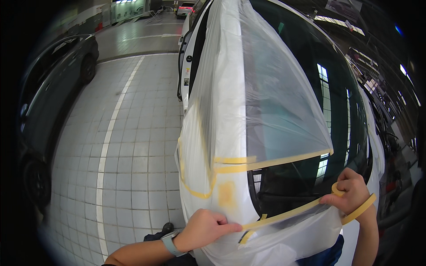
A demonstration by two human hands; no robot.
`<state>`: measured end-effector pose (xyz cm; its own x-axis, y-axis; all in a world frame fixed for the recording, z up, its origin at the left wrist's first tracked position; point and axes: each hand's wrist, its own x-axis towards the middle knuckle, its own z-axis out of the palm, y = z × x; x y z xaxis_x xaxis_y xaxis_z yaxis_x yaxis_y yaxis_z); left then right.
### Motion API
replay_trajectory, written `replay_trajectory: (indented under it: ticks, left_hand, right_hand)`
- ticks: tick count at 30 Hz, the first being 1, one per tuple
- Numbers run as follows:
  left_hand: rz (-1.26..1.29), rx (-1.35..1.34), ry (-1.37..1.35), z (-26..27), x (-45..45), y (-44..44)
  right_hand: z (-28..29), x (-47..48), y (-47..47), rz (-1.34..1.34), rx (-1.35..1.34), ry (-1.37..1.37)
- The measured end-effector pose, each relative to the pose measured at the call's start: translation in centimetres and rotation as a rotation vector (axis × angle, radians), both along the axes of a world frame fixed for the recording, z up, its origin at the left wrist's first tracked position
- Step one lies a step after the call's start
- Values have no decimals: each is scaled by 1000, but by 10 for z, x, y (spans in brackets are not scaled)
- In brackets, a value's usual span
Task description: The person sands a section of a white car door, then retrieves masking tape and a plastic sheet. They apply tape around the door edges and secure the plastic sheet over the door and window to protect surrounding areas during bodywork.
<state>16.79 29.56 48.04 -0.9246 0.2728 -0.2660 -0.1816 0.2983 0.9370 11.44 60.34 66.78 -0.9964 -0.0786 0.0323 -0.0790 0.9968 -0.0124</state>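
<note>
My left hand (213, 227), with a watch on its wrist, pinches the left end of a masking tape strip (286, 213) at the white body panel. My right hand (352, 191) grips a yellow masking tape roll (337, 189) at the strip's other end. A second tape roll (359, 211) hangs around my right wrist. Clear plastic masking film (276, 242) drapes down from the strip. Beyond my hands, more film (273, 89) covers a pillar and part of the car's dark window glass (339, 126), edged with tape. A yellowish patch (226, 194) marks the bare white panel.
A dark car (56, 96) stands to the left across the tiled floor (139, 133), which bears a white line (109, 126). Farther off is a car with lit red lights (185, 9). My shoe (168, 227) shows beside the white car.
</note>
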Motion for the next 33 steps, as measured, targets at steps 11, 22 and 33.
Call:
replay_trajectory:
  ticks: [11,22,33]
  left_hand:
    - [68,85,206,9,11,9]
    - [53,-130,530,35,-5,41]
    - [36,-42,539,36,-16,19]
  right_hand:
    - [5,3,-6,12,-4,7]
    - [2,-4,-1,101,-4,34]
    - [28,-40,-46,335,104,69]
